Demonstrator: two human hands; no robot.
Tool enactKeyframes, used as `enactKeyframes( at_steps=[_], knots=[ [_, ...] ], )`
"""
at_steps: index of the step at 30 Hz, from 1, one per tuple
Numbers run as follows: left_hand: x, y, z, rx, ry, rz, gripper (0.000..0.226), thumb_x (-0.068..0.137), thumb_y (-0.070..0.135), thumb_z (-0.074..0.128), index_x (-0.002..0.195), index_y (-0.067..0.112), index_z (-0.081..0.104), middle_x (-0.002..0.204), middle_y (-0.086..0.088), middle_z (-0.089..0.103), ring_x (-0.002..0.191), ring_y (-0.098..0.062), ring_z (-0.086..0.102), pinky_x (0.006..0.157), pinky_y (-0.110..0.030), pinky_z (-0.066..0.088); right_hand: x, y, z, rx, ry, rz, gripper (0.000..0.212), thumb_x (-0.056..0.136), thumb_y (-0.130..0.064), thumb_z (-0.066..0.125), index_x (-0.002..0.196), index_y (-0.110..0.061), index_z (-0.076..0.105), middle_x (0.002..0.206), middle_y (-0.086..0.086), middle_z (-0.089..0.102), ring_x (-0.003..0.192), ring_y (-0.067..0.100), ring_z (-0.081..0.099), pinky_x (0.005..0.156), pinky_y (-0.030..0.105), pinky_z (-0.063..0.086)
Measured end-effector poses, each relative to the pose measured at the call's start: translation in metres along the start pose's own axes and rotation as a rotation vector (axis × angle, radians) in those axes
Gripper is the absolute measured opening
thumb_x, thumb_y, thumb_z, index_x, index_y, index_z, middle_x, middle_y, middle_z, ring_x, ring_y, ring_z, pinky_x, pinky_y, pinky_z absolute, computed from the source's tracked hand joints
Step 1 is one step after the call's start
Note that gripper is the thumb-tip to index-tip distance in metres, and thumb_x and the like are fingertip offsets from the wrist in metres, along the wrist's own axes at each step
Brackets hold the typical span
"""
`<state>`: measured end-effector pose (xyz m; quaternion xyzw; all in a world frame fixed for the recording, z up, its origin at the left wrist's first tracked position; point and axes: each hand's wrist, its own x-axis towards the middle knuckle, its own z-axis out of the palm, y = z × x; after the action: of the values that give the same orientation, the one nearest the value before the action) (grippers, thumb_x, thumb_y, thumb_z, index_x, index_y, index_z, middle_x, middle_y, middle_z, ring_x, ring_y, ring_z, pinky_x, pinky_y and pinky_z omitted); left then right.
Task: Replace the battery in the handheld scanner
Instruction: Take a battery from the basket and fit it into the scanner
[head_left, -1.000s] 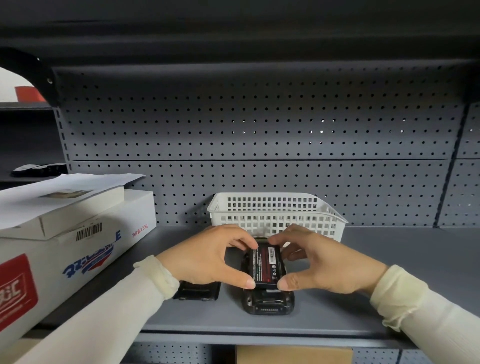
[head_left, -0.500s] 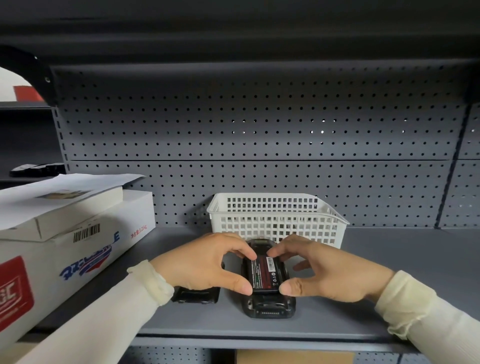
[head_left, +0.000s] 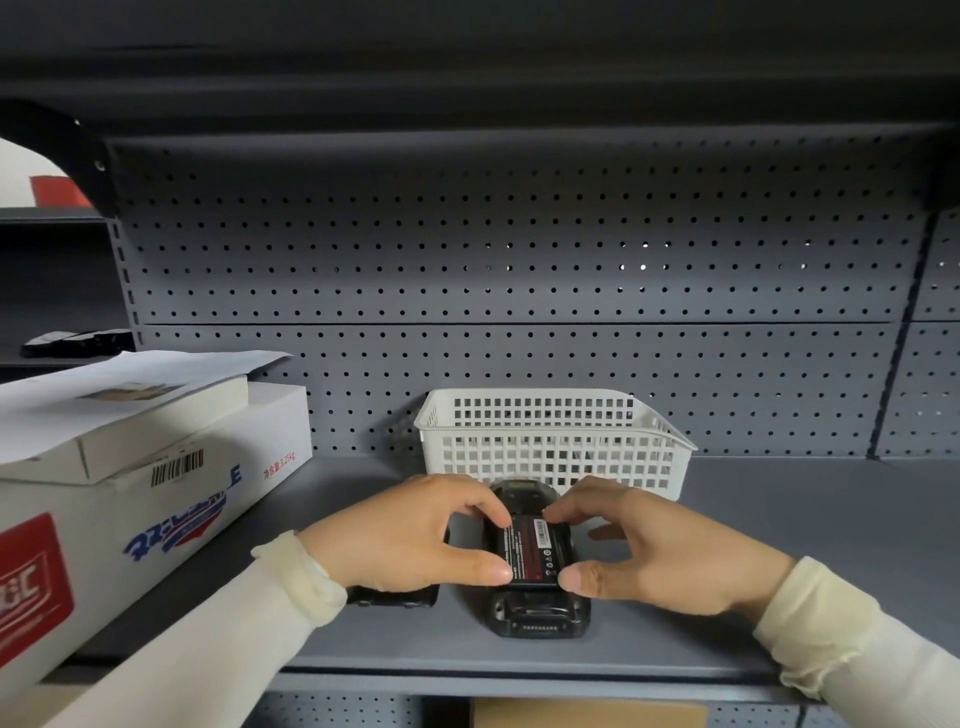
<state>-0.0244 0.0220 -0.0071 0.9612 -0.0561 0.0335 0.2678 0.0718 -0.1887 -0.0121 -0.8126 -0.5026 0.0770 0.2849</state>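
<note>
Two hands are working over the scanner (head_left: 537, 613) in the single head view I am watching, and both are pinching the same thing. My left hand (head_left: 410, 540) is gripping the battery (head_left: 530, 551) from its left edge, thumb low and fingertips (head_left: 501, 517) high, while my right hand (head_left: 654, 551) is mirroring that hold from the right edge. So the hands are sitting close together, clamped on the battery between them, not touching each other as far as I can tell.

That scanner is lying face down on the grey shelf (head_left: 779, 519), just in front of the white basket (head_left: 550, 441), with its rear compartment turned up. I am seeing the battery resting in or over that compartment with its red and black label showing; whether it is fully seated I cannot tell.

Just beside my left wrist a flat black piece (head_left: 395, 596) is lying on the shelf, partly hidden; I am judging it to be the back cover, or possibly another battery. A large white box (head_left: 156, 483) is standing well off to the left.

I am judging the job as roughly midway: the compartment is open and a battery is at the bay. Pressing it home and refitting the cover is looking like what is left.
</note>
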Motion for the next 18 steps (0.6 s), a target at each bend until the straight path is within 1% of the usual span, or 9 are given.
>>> enactKeyframes(
  at_steps=[2, 5, 11, 18],
  knots=[
    [-0.0003, 0.0009, 0.0013, 0.033, 0.007, 0.008, 0.05, 0.075, 0.047, 0.069, 0.12, 0.031, 0.057, 0.126, 0.016, 0.055, 0.12, 0.005, 0.047, 0.11, -0.027, 0.035, -0.0009, -0.0018, 0.0012, -0.01, 0.014, -0.013, 0.05, 0.082, -0.032, 0.067, 0.128, -0.023, 0.052, 0.124, -0.012, 0.047, 0.118, 0.002, 0.047, 0.105, 0.021, 0.038],
    [-0.0005, 0.0023, 0.0021, 0.093, 0.006, 0.02, 0.052, 0.077, 0.047, 0.067, 0.125, 0.03, 0.054, 0.127, 0.015, 0.054, 0.12, 0.004, 0.047, 0.11, -0.025, 0.035, -0.002, -0.0034, 0.0024, -0.043, 0.016, -0.028, 0.051, 0.083, -0.032, 0.065, 0.131, -0.021, 0.05, 0.128, -0.015, 0.043, 0.121, 0.001, 0.045, 0.106, 0.018, 0.036],
    [0.0003, 0.003, 0.0015, 0.11, 0.012, 0.027, 0.052, 0.076, 0.048, 0.068, 0.123, 0.031, 0.055, 0.125, 0.017, 0.054, 0.118, 0.005, 0.047, 0.108, -0.024, 0.036, -0.0018, -0.0024, 0.0034, -0.077, 0.03, -0.029, 0.053, 0.083, -0.036, 0.065, 0.131, -0.023, 0.051, 0.128, -0.017, 0.044, 0.122, 0.0, 0.044, 0.105, 0.018, 0.036],
    [-0.0009, 0.0055, 0.0016, 0.115, 0.003, 0.019, 0.053, 0.077, 0.047, 0.067, 0.125, 0.03, 0.053, 0.129, 0.018, 0.053, 0.121, 0.005, 0.046, 0.108, -0.019, 0.034, -0.0003, -0.0024, 0.0023, -0.11, 0.024, -0.032, 0.053, 0.082, -0.037, 0.065, 0.132, -0.022, 0.05, 0.129, -0.015, 0.045, 0.12, 0.0, 0.044, 0.103, 0.013, 0.031]
  ],
)
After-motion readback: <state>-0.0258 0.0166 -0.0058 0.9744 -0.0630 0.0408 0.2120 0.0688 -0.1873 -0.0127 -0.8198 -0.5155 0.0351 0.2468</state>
